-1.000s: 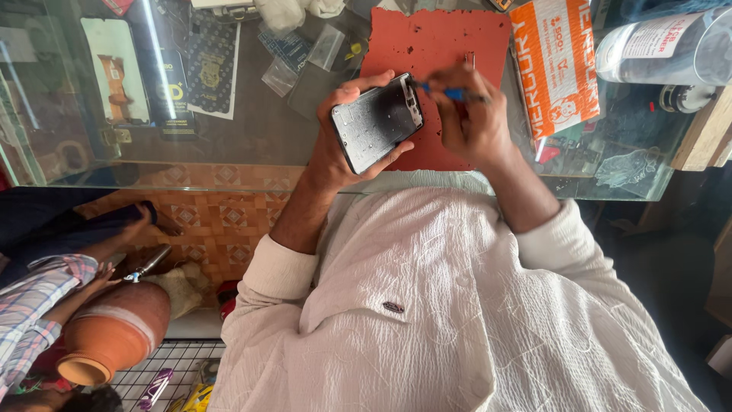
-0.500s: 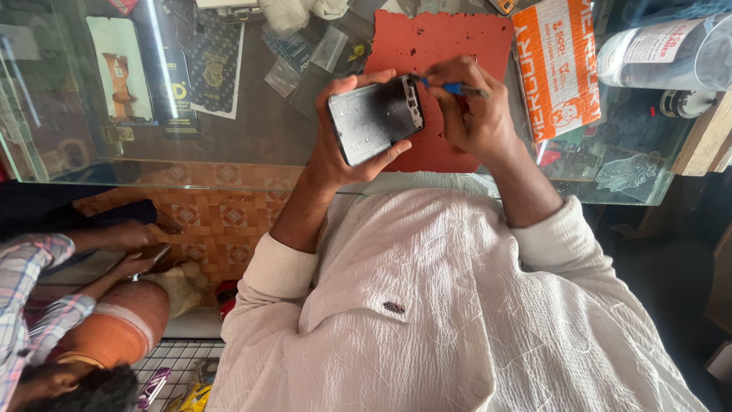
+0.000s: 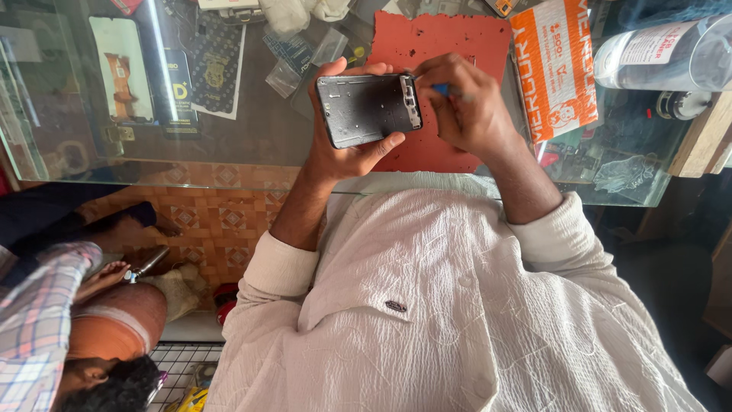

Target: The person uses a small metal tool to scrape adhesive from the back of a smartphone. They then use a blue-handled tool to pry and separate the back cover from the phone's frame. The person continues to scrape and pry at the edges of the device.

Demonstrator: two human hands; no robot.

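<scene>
- Left hand [image 3: 339, 149] grip wraps the opened phone [image 3: 368, 109] by its long edges, above the glass tabletop [image 3: 252, 137].
- Right hand [image 3: 465, 107] grip pinches a blue tool [image 3: 441, 89] at the phone's right edge, over the red mat [image 3: 450, 46].

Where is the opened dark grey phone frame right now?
In the head view, the opened dark grey phone frame sits top centre, gripped in the left hand, above the red work mat; the right hand meets its right end.

Blue tool [image 3: 442, 89] mostly hidden in right hand [image 3: 465, 107]; bottle [image 3: 663, 53] cut off by edge
</scene>
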